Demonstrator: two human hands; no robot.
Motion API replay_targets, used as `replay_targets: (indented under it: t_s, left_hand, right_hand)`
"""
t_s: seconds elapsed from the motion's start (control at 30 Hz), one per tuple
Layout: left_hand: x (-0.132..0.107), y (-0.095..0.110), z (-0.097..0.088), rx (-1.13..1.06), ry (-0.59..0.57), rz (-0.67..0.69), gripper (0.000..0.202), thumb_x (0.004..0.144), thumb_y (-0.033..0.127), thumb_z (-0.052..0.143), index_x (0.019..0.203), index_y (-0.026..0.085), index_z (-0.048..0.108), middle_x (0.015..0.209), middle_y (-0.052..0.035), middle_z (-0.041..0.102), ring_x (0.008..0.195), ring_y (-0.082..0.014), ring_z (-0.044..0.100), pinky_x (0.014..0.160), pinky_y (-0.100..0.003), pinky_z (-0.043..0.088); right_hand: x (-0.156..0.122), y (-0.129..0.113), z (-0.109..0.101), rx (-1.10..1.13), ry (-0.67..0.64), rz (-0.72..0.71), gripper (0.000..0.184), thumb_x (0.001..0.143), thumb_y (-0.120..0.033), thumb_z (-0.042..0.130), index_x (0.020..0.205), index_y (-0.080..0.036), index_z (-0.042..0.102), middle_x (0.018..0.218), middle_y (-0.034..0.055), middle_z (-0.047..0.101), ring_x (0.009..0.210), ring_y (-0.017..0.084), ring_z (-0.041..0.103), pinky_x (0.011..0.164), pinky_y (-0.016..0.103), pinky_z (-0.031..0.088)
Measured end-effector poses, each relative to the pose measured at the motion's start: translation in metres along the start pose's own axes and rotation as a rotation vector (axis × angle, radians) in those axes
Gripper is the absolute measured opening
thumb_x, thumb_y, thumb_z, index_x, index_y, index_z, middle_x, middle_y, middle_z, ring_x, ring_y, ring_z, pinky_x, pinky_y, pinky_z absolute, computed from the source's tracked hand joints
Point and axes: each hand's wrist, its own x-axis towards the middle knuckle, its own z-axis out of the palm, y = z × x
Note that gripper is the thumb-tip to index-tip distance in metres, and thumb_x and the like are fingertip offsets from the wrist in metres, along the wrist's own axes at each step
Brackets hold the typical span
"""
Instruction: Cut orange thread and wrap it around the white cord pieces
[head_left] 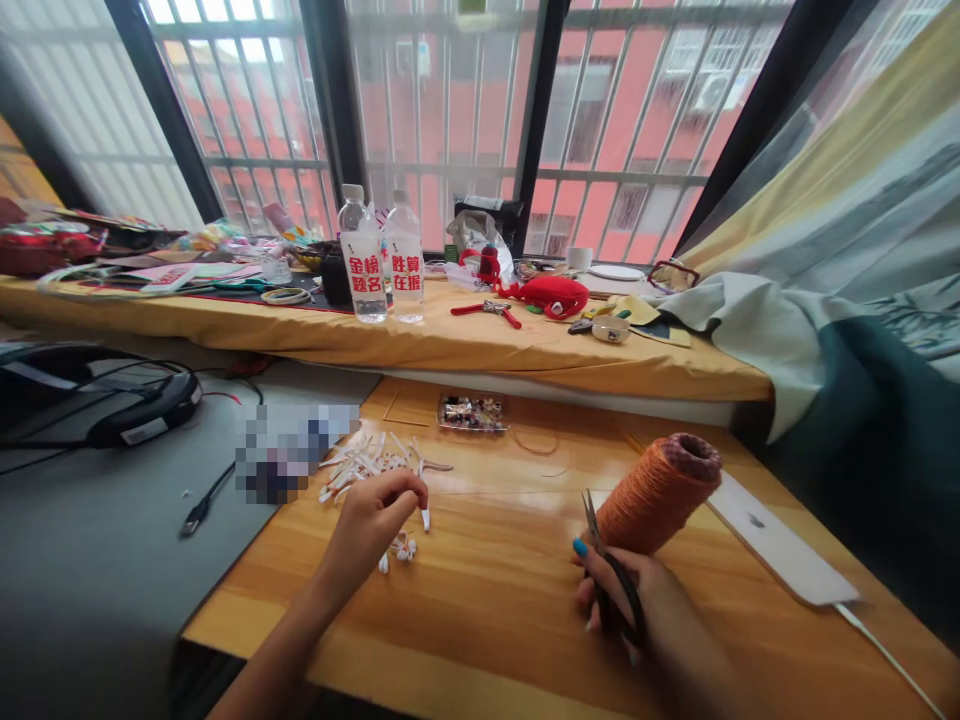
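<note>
Pinching with bunched fingertips, the left hand (375, 520) works at about nine o'clock on the wooden table (495, 590). It is closed on one of the white strips (366, 462), and an end of that strip pokes out under the fingers. The rest of the pile lies just beyond the hand, toward twelve o'clock from it.

At four o'clock on the table the right hand (637, 605) is clenched around the handles of dark scissors (609, 565). Their blades are together and point up toward twelve. At one o'clock from that hand, touching the blades, an orange yarn cone (654, 492) lies tilted. A small bead tray (472, 412) rests at the table's twelve o'clock edge, and a flat white device (780, 548) lies at three o'clock.
</note>
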Motion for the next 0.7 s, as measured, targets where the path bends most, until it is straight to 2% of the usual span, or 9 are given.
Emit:
replay_targets:
  t_s: [0.27, 0.43, 0.7]
  left_hand:
    - [0.0004, 0.0002, -0.0002, -0.015, 0.010, -0.031, 0.018, 0.064, 0.022, 0.039, 0.057, 0.015, 0.055, 0.052, 0.0025, 0.048, 0.047, -0.0081, 0.037, 0.045, -0.019, 0.029]
    - [0.0005, -0.0010, -0.0009, -0.004, 0.014, -0.030, 0.018, 0.064, 0.023, 0.039, 0.057, 0.015, 0.054, 0.052, 0.0023, 0.048, 0.048, -0.0088, 0.038, 0.046, -0.019, 0.028]
    - [0.0002, -0.0010, -0.0014, 0.011, 0.020, -0.033, 0.018, 0.064, 0.023, 0.039, 0.055, 0.015, 0.052, 0.052, 0.0019, 0.047, 0.049, -0.0095, 0.038, 0.047, -0.020, 0.028]
  right_hand:
    - [-0.0009, 0.0079, -0.0017, 0.000, 0.047, -0.021, 0.046, 0.070, -0.058, 0.043, 0.063, -0.014, 0.054, 0.056, 0.0025, 0.059, 0.042, 0.010, 0.050, 0.031, 0.018, 0.032]
    - [0.0026, 0.0051, -0.0020, -0.025, 0.121, 0.003, 0.044, 0.069, -0.057, 0.045, 0.067, -0.015, 0.055, 0.054, 0.0016, 0.059, 0.041, 0.011, 0.051, 0.031, 0.019, 0.031]
    - [0.0006, 0.0024, 0.0016, -0.109, 0.221, -0.012, 0.045, 0.072, -0.056, 0.041, 0.050, -0.017, 0.051, 0.037, -0.0003, 0.051, 0.034, 0.009, 0.046, 0.035, 0.020, 0.031]
